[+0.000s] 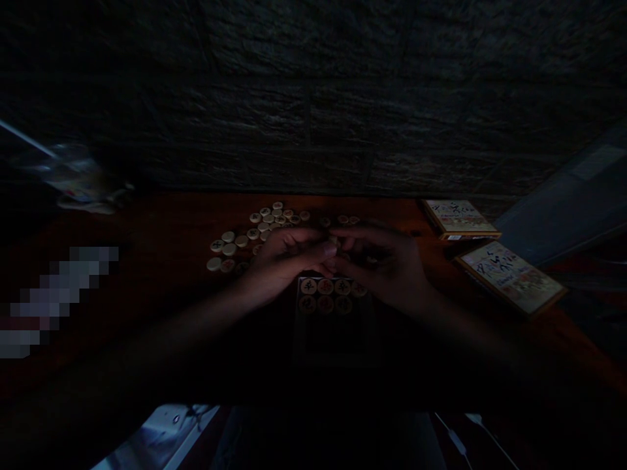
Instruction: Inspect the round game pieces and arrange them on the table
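Observation:
The scene is very dim. My left hand [287,261] and my right hand [385,264] meet over a dark wooden table [166,261], fingertips touching around a small pale round game piece [333,247]. Just below the hands, two rows of round pieces with red and black characters [326,295] lie in a dark tray [337,339]. A loose pile of the same pale discs [255,232] is spread on the table behind and left of my left hand. Which hand grips the piece between them is hard to make out.
Two printed box parts lie at the right: one [458,219] farther back, one [512,274] nearer the table's right edge. A dark stone wall [313,98] rises behind the table. Clear plastic wrapping [78,176] lies at the far left. White cables [460,444] show at bottom right.

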`<action>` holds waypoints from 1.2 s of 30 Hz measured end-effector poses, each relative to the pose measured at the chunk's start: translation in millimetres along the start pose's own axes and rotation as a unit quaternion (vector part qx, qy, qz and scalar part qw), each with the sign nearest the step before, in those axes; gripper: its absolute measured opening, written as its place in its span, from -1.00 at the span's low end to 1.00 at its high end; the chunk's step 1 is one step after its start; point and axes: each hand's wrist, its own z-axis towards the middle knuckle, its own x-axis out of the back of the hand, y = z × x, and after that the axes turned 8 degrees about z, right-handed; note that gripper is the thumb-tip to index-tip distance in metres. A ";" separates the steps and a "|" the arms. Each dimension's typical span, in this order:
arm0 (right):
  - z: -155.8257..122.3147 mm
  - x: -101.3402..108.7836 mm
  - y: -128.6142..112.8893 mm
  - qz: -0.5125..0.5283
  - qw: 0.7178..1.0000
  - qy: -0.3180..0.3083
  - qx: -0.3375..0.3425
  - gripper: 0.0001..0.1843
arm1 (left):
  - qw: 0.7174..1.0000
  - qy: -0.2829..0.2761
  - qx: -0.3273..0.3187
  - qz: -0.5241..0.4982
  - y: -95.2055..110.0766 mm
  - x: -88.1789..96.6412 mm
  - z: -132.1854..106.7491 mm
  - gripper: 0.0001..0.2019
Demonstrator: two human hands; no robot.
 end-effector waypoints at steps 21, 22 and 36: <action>0.5 0.9 1.0 0.000 1.000 0.002 0.012 -0.61 | 1.000 0.010 0.000 0.018 -0.4 1.8 -0.9 -0.85; 0.6 1.3 1.0 -0.002 1.000 0.003 0.013 -0.62 | 1.000 0.011 0.001 0.016 0.0 1.6 -1.2 -0.84; 0.3 2.4 4.0 -0.022 0.999 -0.006 0.035 -0.61 | 1.000 0.001 0.013 -0.004 -3.0 1.3 0.6 -0.81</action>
